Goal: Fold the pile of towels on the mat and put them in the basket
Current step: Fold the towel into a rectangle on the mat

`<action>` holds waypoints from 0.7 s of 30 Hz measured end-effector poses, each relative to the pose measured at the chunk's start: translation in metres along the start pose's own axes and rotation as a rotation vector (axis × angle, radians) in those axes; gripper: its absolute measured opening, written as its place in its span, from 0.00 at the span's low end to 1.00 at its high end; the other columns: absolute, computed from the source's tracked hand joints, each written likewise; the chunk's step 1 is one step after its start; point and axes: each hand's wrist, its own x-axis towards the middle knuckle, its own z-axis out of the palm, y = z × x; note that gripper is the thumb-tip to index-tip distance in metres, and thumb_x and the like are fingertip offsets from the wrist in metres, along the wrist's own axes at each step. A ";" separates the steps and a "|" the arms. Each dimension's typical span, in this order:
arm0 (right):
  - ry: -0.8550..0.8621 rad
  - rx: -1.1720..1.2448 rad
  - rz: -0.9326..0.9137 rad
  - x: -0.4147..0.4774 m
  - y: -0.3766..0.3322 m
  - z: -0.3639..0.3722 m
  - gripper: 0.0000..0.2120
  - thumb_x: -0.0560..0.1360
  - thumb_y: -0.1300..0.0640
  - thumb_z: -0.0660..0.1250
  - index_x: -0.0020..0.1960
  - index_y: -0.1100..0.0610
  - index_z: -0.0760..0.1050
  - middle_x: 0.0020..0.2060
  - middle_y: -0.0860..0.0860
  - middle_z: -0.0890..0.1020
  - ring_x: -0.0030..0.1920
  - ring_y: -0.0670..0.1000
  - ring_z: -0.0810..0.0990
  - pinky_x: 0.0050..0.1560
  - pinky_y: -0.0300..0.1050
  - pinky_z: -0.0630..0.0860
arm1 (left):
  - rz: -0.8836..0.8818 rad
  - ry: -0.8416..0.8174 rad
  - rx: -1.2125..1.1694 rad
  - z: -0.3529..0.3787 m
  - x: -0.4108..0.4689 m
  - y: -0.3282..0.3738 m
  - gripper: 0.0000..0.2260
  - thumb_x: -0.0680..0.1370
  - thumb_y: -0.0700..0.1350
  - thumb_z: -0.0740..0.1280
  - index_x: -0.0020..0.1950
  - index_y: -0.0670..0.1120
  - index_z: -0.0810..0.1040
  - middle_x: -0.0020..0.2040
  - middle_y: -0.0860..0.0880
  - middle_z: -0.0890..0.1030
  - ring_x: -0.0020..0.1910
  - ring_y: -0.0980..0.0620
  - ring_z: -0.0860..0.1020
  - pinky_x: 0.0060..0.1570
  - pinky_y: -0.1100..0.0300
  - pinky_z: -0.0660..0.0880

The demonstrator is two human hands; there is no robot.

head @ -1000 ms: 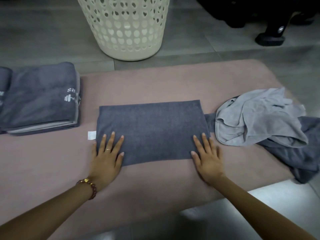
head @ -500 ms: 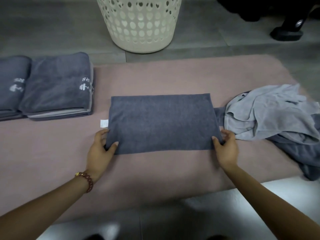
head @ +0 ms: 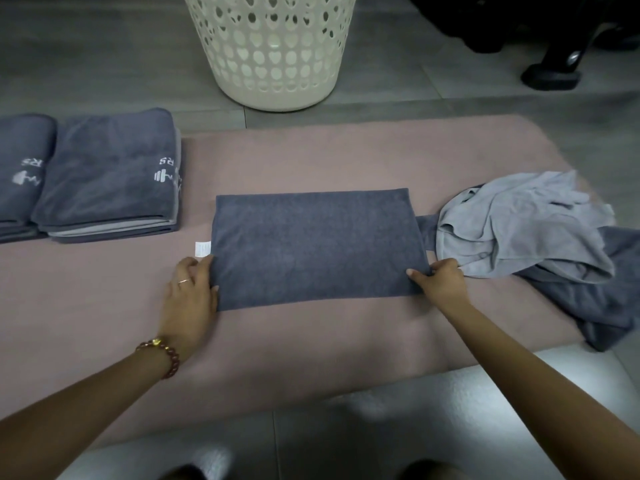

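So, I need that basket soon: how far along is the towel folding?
Done: two folded stacks lie on the mat, left. In hand: left hand and right hand pinch the ends of a partly folded dark towel. Left: the crumpled light grey towel and a darker one under it, then loading the basket, whose inside is hidden.

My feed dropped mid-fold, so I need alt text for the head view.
The left hand and right hand each pinch an end of a folded dark grey towel lying flat on the pink mat. Folded towels are stacked at left, an unfolded pile lies at right, and the cream basket stands on the floor beyond.
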 end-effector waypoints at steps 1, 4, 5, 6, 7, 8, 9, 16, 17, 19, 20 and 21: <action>-0.015 0.051 0.023 0.001 0.000 -0.001 0.20 0.68 0.53 0.75 0.38 0.59 0.64 0.32 0.53 0.70 0.30 0.51 0.70 0.35 0.45 0.68 | 0.123 0.025 0.082 0.000 0.001 -0.001 0.21 0.76 0.44 0.59 0.69 0.41 0.67 0.63 0.34 0.70 0.52 0.34 0.73 0.51 0.43 0.70; -0.065 0.171 0.108 0.001 0.000 -0.007 0.17 0.68 0.59 0.75 0.33 0.61 0.67 0.29 0.55 0.72 0.28 0.51 0.71 0.27 0.40 0.72 | 0.610 -0.118 0.268 0.010 -0.001 -0.010 0.24 0.80 0.54 0.49 0.73 0.45 0.64 0.72 0.41 0.67 0.70 0.45 0.63 0.66 0.48 0.56; -0.098 0.209 0.141 0.000 -0.001 -0.008 0.17 0.69 0.60 0.74 0.31 0.61 0.67 0.28 0.55 0.72 0.27 0.50 0.70 0.22 0.35 0.69 | 0.670 -0.197 0.294 0.014 -0.003 -0.015 0.25 0.81 0.56 0.47 0.74 0.46 0.62 0.73 0.43 0.65 0.74 0.48 0.57 0.70 0.50 0.52; -0.115 0.258 0.167 -0.001 -0.002 -0.008 0.18 0.70 0.62 0.73 0.29 0.60 0.66 0.27 0.54 0.71 0.27 0.49 0.69 0.19 0.32 0.66 | 0.663 -0.270 0.309 0.016 -0.004 -0.019 0.26 0.81 0.58 0.44 0.75 0.46 0.59 0.74 0.44 0.63 0.76 0.51 0.51 0.71 0.51 0.49; -0.116 0.320 0.188 -0.002 -0.004 -0.008 0.19 0.70 0.63 0.72 0.28 0.59 0.65 0.27 0.53 0.70 0.27 0.49 0.68 0.18 0.30 0.64 | 0.626 -0.321 0.314 0.016 -0.006 -0.022 0.28 0.81 0.60 0.43 0.76 0.46 0.57 0.75 0.44 0.61 0.76 0.53 0.46 0.72 0.53 0.46; -0.105 0.389 0.200 -0.002 -0.004 -0.007 0.19 0.71 0.65 0.71 0.29 0.58 0.63 0.28 0.52 0.70 0.28 0.49 0.68 0.20 0.31 0.65 | 0.587 -0.367 0.285 0.016 -0.006 -0.025 0.30 0.80 0.62 0.41 0.77 0.46 0.55 0.76 0.44 0.57 0.76 0.54 0.43 0.73 0.55 0.44; -0.088 0.460 0.202 -0.004 -0.007 -0.006 0.18 0.71 0.66 0.70 0.30 0.58 0.63 0.29 0.53 0.70 0.29 0.49 0.68 0.24 0.33 0.67 | 0.556 -0.401 0.200 0.014 -0.004 -0.025 0.33 0.78 0.65 0.39 0.77 0.47 0.51 0.77 0.46 0.52 0.76 0.56 0.40 0.73 0.60 0.40; 0.063 0.336 -0.384 -0.041 -0.127 -0.010 0.12 0.70 0.63 0.67 0.33 0.54 0.66 0.26 0.47 0.71 0.26 0.43 0.67 0.26 0.31 0.62 | 0.052 -0.238 -0.532 -0.015 0.034 -0.012 0.10 0.80 0.41 0.61 0.47 0.53 0.78 0.50 0.53 0.82 0.54 0.52 0.78 0.59 0.59 0.71; 0.057 0.281 -0.485 -0.053 -0.148 -0.005 0.09 0.70 0.62 0.68 0.36 0.54 0.68 0.28 0.46 0.73 0.28 0.43 0.70 0.28 0.31 0.64 | -0.023 -0.240 -0.661 -0.018 0.042 -0.008 0.11 0.81 0.40 0.60 0.45 0.52 0.79 0.45 0.55 0.83 0.50 0.53 0.79 0.56 0.58 0.74; 0.012 0.165 -0.667 -0.075 -0.178 0.018 0.04 0.70 0.62 0.67 0.42 0.56 0.73 0.31 0.49 0.78 0.32 0.48 0.75 0.35 0.37 0.68 | -0.269 -0.281 -1.042 -0.022 0.056 0.006 0.13 0.82 0.44 0.55 0.47 0.46 0.78 0.43 0.52 0.84 0.48 0.51 0.80 0.50 0.58 0.77; -0.026 0.084 -0.759 -0.087 -0.187 0.034 0.06 0.70 0.62 0.67 0.46 0.58 0.74 0.34 0.53 0.80 0.35 0.52 0.78 0.40 0.42 0.70 | -0.412 -0.314 -1.221 -0.023 0.063 0.012 0.15 0.83 0.48 0.52 0.49 0.45 0.77 0.45 0.49 0.83 0.48 0.50 0.81 0.47 0.59 0.78; -0.090 -0.019 -0.845 -0.099 -0.193 0.052 0.08 0.70 0.62 0.66 0.49 0.60 0.74 0.37 0.55 0.82 0.39 0.57 0.79 0.46 0.47 0.71 | -0.521 -0.342 -1.347 -0.021 0.070 0.016 0.18 0.83 0.52 0.49 0.50 0.45 0.75 0.45 0.47 0.83 0.45 0.51 0.82 0.42 0.59 0.78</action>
